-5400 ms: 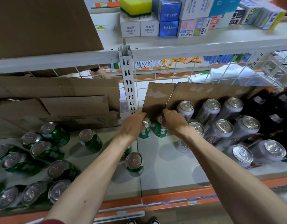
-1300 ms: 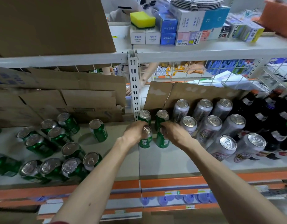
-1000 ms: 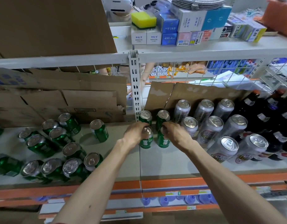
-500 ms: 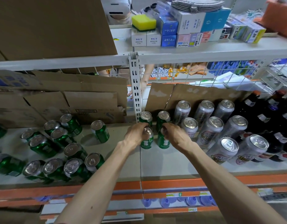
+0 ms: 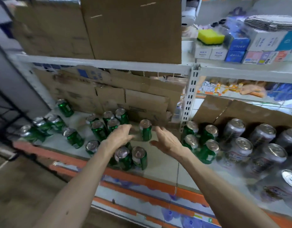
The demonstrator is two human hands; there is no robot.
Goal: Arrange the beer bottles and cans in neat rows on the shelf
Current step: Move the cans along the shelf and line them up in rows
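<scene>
Head view: left hand (image 5: 120,137) and right hand (image 5: 166,140), wide and empty, flank an upright green can (image 5: 145,132) on the shelf (image 5: 158,171) at its 9 and 3 o'clock; four grouped cans (image 5: 207,153) stand further toward 3 o'clock.

Bare forearms (image 5: 79,186), bare left hand (image 5: 120,137) and right hand (image 5: 166,140).

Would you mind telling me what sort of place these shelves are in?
Probably a small grocery shop or its stockroom: a metal shelf with an orange label-strip edge, many green beer cans and silver cans standing on it, and small boxed goods on the shelf above.
</scene>
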